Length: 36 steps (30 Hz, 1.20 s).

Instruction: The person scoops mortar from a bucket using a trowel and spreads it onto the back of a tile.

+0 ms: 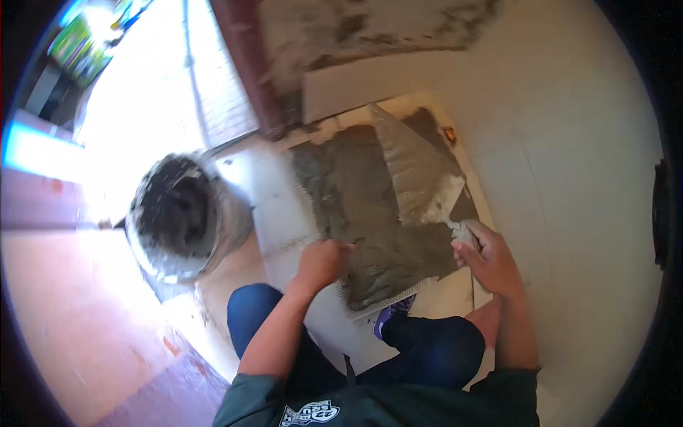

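Observation:
My right hand (491, 260) is wrapped round the handle of a pointed trowel (420, 167). Its triangular blade, smeared with grey mortar, points away from me over the far right part of a square tile (366, 312). A thick, uneven layer of wet mortar (356, 199) covers most of that tile, and its ridged pale rim shows at the near edge. My left hand (324, 263) is curled closed at the tile's left side, slightly blurred. Whether anything is inside its fingers is hidden.
A mortar-caked bucket (178, 213) lies or leans at the left, its dark mouth facing me. Beyond the tile stand a reddish door post (245, 64) and a rough, stained wall base (377, 28). My purple shoe (393, 313) and bent knees are close to the near edge.

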Motion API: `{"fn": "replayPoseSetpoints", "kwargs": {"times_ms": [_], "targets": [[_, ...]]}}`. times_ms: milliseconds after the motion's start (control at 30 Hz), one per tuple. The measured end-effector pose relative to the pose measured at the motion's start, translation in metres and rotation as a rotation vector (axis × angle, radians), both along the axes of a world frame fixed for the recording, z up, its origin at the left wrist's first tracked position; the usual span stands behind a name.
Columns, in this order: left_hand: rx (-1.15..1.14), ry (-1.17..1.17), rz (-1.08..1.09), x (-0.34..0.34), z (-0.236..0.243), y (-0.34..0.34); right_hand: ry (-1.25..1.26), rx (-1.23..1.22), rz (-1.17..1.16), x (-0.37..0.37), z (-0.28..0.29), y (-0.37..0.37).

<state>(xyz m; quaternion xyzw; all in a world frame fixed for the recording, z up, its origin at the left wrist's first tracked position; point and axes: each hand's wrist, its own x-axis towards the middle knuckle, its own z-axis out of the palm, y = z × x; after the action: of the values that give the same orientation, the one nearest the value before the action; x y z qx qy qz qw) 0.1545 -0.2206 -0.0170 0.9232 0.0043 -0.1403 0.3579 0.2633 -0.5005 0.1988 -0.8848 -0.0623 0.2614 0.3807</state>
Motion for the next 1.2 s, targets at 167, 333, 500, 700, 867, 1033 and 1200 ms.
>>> {"fn": "replayPoseSetpoints", "kwargs": {"times_ms": [167, 333, 500, 700, 867, 1033, 1200], "targets": [[0.002, -0.017, -0.052, -0.005, 0.032, -0.028, -0.559, -0.201, 0.550, 0.013, 0.056, 0.162], [-0.042, -0.103, 0.066, -0.030, 0.041, -0.050, -0.945, -0.505, 1.019, -0.020, 0.040, 0.332], [-0.103, -0.214, 0.089, -0.035, 0.081, -0.050, -1.289, -0.646, 1.282, -0.030, -0.017, 0.443], [-0.240, -0.301, 0.231, -0.032, 0.096, -0.059, -1.496, -0.922, 1.560, -0.051, -0.091, 0.524], [-0.416, -0.394, 0.381, -0.042, 0.115, -0.061, -1.388, -0.992, 1.779, -0.061, -0.136, 0.519], [-0.440, -0.449, 0.408, -0.046, 0.123, -0.060, -1.105, -0.941, 1.751, -0.062, -0.137, 0.523], [-0.420, -0.612, 0.527, -0.050, 0.121, -0.063, -0.935, -0.905, 1.675, -0.066, -0.127, 0.515]]}}
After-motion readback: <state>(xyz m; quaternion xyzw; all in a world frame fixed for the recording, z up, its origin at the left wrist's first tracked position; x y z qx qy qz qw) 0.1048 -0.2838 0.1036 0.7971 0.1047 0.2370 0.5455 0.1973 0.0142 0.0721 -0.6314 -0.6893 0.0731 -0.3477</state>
